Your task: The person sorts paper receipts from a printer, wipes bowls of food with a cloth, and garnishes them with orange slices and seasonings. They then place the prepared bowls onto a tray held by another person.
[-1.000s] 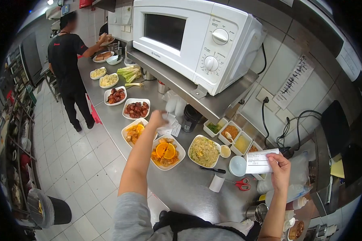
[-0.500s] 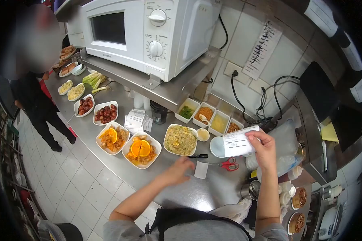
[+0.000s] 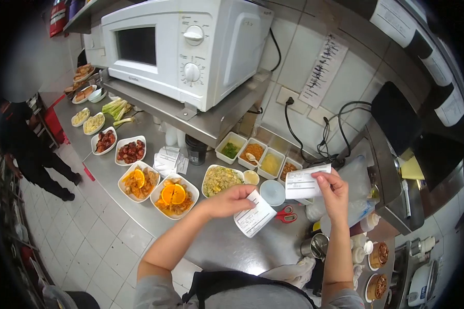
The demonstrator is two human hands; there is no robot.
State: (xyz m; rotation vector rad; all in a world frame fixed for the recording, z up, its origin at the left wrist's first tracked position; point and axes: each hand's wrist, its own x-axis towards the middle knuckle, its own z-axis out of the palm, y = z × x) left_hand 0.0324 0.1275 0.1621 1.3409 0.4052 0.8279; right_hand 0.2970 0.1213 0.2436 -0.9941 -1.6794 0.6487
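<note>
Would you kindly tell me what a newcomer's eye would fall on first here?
Probably the big white microwave, up on a steel shelf at the top of the view. Next, the bright orange slices on two white dishes, left of the hands. Then the paper: the left hand holds one slip, the right hand another slip.

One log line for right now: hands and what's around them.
left hand: holds left slip | right hand: holds right slip | slips: printed, apart | nearby: fried rice, pale blue bowl, red-handled scissors
</note>
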